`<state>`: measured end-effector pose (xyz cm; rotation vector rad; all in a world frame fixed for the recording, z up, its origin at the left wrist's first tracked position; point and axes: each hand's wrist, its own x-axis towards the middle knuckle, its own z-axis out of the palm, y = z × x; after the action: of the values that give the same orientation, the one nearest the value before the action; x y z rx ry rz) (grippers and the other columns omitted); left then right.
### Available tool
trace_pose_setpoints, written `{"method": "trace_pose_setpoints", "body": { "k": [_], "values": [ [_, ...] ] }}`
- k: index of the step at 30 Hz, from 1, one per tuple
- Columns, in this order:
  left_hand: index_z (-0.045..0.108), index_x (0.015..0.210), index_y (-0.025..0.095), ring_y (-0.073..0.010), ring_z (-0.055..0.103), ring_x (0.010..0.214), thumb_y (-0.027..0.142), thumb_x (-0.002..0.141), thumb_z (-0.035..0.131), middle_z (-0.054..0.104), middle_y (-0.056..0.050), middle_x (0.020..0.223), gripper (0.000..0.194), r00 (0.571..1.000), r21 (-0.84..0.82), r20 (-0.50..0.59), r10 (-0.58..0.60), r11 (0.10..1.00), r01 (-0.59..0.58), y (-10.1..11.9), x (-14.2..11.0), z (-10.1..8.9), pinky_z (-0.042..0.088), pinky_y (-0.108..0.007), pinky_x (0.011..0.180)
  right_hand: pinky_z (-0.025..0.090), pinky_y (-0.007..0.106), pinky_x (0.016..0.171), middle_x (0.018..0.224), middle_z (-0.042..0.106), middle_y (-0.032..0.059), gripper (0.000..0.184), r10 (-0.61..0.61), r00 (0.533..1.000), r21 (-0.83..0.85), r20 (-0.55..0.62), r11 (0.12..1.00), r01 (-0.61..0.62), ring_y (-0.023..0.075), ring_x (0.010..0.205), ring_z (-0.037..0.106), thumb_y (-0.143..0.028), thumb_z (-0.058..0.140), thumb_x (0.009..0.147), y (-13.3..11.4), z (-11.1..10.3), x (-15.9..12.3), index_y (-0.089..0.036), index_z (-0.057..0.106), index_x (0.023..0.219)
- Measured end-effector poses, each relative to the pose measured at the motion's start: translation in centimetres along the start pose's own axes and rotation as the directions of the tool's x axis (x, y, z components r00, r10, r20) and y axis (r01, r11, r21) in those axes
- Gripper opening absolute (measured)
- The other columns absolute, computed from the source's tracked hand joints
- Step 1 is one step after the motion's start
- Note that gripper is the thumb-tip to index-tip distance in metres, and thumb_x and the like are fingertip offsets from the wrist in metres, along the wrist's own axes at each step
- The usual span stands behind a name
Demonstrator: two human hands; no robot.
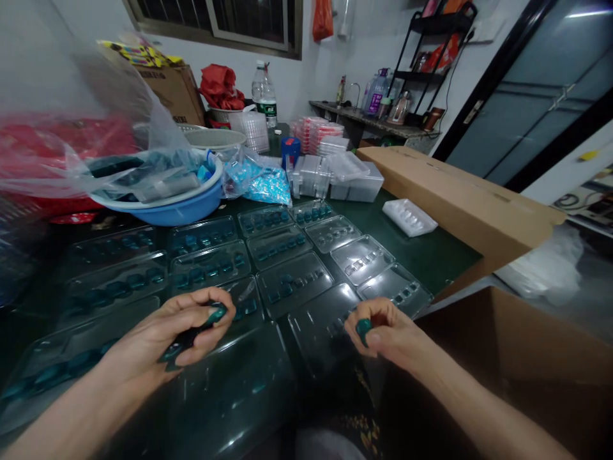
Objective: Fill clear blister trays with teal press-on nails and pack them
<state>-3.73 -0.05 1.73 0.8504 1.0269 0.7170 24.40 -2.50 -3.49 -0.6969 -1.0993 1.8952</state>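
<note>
My left hand [179,322] is curled round several small glossy dark-green pieces; one green piece [217,313] shows between thumb and forefinger. Pinched in the fingertips of my right hand [390,332] is a single rounded green piece [363,329]. Both hands hover over clear plastic blister trays laid out in rows. A tray [306,260] just beyond them has green pieces in its left hollows, while its right hollows look bare. Left and back trays, such as this one [211,251], hold rows of green pieces. Several trays on the right, including this one [364,246], show bare hollows.
A blue basin [177,209] under clear plastic film stands at back left, beside a bag of blue-wrapped items [268,185]. Clear plastic boxes [357,182] sit at the back. A white moulded tray [409,217] lies near a long cardboard box [460,185]. Another open carton [527,345] is at lower right.
</note>
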Motion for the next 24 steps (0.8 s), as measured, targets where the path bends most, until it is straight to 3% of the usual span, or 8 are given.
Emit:
{"method": "trace_pose_setpoints", "body": {
  "k": [2, 7, 10, 15, 20, 24],
  "values": [
    [0.061, 0.088, 0.016, -0.0029, 0.031, 0.037, 0.02, 0.071, 0.055, 0.05, -0.001, 0.062, 0.018, 1.0, 0.001, 0.008, -0.024, 1.0, 0.024, 0.1, 0.0, 0.4, 0.016, -0.017, 0.033, 0.026, 0.019, 0.04, 0.055, 0.048, -0.0035, 0.016, -0.008, 1.0, -0.004, 0.001, 1.0, 0.008, 0.0051, 0.043, 0.038, -0.028, 0.067, 0.066, 0.3, -0.3, 0.3, -0.015, 0.057, 0.067],
    [0.057, 0.1, 0.018, -0.0047, 0.04, 0.042, 0.013, 0.068, 0.052, 0.051, -0.001, 0.076, 0.032, 0.981, 0.058, 0.168, -0.097, 0.994, 0.089, -1.4, 0.3, 5.0, 0.019, -0.018, 0.033, 0.023, 0.018, 0.038, 0.052, 0.045, -0.0052, 0.02, 0.039, 0.996, -0.016, 0.075, 0.999, -0.038, 0.0034, 0.041, 0.036, -0.032, 0.063, 0.072, 1.1, 1.4, 1.7, -0.013, 0.057, 0.072],
    [0.055, 0.097, 0.019, -0.005, 0.041, 0.041, 0.011, 0.065, 0.049, 0.051, 0.0, 0.076, 0.034, 0.979, 0.093, 0.135, -0.15, 0.986, 0.139, -2.0, 0.3, 6.4, 0.018, -0.017, 0.032, 0.019, 0.018, 0.037, 0.05, 0.041, -0.0065, 0.02, 0.08, 0.996, -0.119, 0.036, 0.99, -0.075, 0.0024, 0.04, 0.031, -0.032, 0.062, 0.074, 1.0, 2.5, 1.8, -0.012, 0.057, 0.073],
    [0.05, 0.084, 0.018, -0.0054, 0.036, 0.039, 0.011, 0.068, 0.047, 0.043, 0.004, 0.052, 0.018, 0.979, 0.043, 0.117, -0.168, 0.986, 0.164, -2.7, -0.1, 6.2, 0.014, -0.017, 0.032, 0.016, 0.017, 0.037, 0.048, 0.039, -0.007, 0.022, 0.119, 0.991, -0.24, -0.064, 0.962, -0.131, 0.0021, 0.04, 0.029, -0.034, 0.058, 0.077, 1.0, 3.6, 1.3, -0.013, 0.056, 0.075],
    [0.052, 0.085, 0.014, -0.005, 0.034, 0.038, 0.01, 0.067, 0.046, 0.044, 0.001, 0.054, 0.019, 0.947, -0.178, 0.247, -0.204, 0.951, 0.252, -4.1, -0.1, 5.7, 0.012, -0.016, 0.03, 0.019, 0.016, 0.037, 0.046, 0.037, -0.0077, 0.022, 0.12, 0.988, -0.122, -0.094, 0.984, -0.131, 0.0022, 0.039, 0.028, -0.034, 0.057, 0.078, 1.5, 4.2, 1.3, -0.014, 0.052, 0.072],
    [0.053, 0.083, 0.012, -0.0049, 0.036, 0.038, 0.013, 0.067, 0.048, 0.044, 0.001, 0.053, 0.016, 0.938, -0.327, 0.265, -0.222, 0.895, 0.304, -5.3, -0.1, 5.5, 0.015, -0.015, 0.031, 0.017, 0.016, 0.034, 0.046, 0.037, -0.008, 0.02, 0.234, 0.972, 0.042, -0.029, 0.972, -0.233, 0.0029, 0.037, 0.027, -0.032, 0.057, 0.077, 2.5, 3.9, 1.4, -0.016, 0.048, 0.069]
  ]
}}
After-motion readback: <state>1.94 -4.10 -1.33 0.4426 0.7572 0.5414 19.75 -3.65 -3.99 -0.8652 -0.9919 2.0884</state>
